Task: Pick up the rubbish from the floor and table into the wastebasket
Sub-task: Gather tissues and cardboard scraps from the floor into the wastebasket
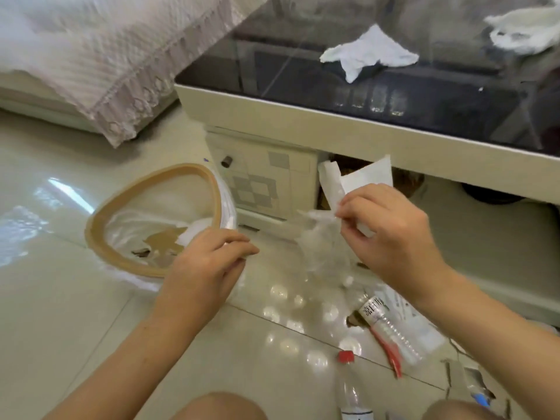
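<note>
Rubbish: crumpled clear plastic wrap (pixel 321 247) hangs mid-scene above the floor (pixel 60 313), pinched by the right hand (pixel 391 237) together with a white paper sheet (pixel 357 183) that sticks up past the fingers. Thumb and forefinger curled tight on both. Left hand (pixel 206 265) just left of it, fingers curled over the near-right rim of the wastebasket (pixel 151 219); cannot tell if they grip the rim or the liner edge. Wastebasket stands on the floor at left, tan oval rim, clear liner, white paper and brown scraps inside.

More rubbish on the floor, near right: a clear plastic bottle (pixel 391 331) with a printed label, lying on a flat clear wrapper with a red strip (pixel 391 356) beside it; a second bottle with red cap (pixel 347 357) near the bottom edge. Small scraps far right, blurred.

Table (pixel 333 128), cream frame, dark glass top, far right. Two crumpled white tissues on it: one (pixel 369 53) centre, one (pixel 521 31) at far right corner. Lace cloth (pixel 106 62) hangs far left.
</note>
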